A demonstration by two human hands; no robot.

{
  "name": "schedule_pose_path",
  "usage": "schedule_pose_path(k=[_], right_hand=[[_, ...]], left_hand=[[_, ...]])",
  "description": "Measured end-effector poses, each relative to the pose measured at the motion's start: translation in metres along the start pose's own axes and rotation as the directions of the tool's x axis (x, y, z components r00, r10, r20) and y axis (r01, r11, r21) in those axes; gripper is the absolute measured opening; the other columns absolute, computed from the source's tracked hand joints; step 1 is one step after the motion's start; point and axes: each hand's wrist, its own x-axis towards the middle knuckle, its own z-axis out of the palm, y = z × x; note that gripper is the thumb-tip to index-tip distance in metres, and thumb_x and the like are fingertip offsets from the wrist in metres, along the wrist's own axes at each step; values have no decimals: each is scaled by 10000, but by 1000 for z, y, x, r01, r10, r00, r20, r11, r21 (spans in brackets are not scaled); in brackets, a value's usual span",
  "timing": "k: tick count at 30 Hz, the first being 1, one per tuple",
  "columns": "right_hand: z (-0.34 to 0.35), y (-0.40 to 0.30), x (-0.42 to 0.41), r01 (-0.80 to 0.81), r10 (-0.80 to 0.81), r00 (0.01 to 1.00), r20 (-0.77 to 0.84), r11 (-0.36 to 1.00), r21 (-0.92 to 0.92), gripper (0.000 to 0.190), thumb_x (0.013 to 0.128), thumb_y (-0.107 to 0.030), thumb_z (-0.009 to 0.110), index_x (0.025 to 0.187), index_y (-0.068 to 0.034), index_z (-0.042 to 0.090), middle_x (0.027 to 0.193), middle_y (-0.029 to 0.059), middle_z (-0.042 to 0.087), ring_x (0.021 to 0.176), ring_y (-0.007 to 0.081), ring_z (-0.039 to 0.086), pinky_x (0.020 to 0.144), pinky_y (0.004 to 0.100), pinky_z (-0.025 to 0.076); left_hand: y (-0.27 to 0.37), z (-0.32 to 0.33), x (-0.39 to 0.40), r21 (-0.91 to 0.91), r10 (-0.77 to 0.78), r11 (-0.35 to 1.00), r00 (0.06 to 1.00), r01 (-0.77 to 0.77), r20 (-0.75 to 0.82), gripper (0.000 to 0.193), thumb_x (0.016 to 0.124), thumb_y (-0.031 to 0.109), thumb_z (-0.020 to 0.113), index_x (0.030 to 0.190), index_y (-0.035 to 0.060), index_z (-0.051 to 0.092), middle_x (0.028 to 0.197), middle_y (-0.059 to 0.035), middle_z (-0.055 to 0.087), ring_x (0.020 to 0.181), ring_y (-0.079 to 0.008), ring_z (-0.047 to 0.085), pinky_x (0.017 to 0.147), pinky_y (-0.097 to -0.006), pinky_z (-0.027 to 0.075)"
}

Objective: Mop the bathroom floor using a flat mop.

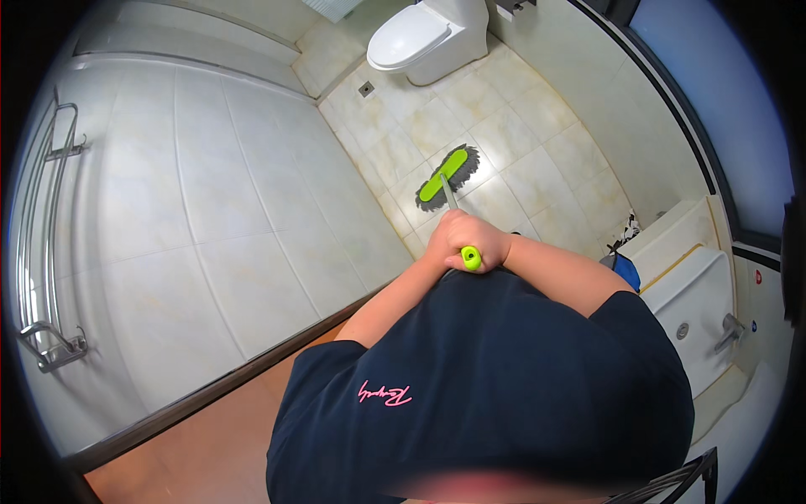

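Both hands are clasped around the handle of a mop in front of my belly. My right hand (488, 236) wraps the upper end, and a lime-green end cap (471, 259) sticks out of the grip. Pressed against it on the left side, my left hand (446, 232) also holds the handle; the overlapping fingers are partly hidden. From the hands a grey pole (449, 193) runs down to the mop head (444, 174). That head has a lime-green plate with dark grey strands around it and lies flat on the tiled floor (541, 173).
A white toilet (409, 41) with its lid down stands at the far end, near a square floor drain (366, 89). Chrome towel rails (47, 220) project from the left wall. At right are a washbasin (692, 302) with a tap (730, 334) and a blue item (625, 272).
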Motion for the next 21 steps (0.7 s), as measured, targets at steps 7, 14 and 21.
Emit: schedule_pose_path(k=[7,14,21], right_hand=[[22,40,-19,-161,161,985,67,987,-6,229,766,-128,773,686,-78,564,738,128,609,731,383,587,711,461,487],[-21,-41,27,-204,204,979,7,979,-32,265,761,-121,790,662,-89,546,668,118,587,690,365,579,674,456,480],[39,-8,9,-245,235,965,-115,965,-90,285,797,-187,765,675,-78,532,734,137,588,745,390,579,715,467,473]], left_hand=[[-29,10,7,17,48,999,998,-49,48,271,752,241,722,933,48,665,994,-180,647,1010,-408,596,918,-450,499],[39,-18,17,33,90,995,978,-98,190,318,770,296,732,985,65,689,1041,-180,666,1074,-422,591,953,-481,496],[15,-32,7,134,34,988,949,-80,313,319,777,312,745,1002,91,700,1074,-154,673,1115,-386,599,931,-454,523]])
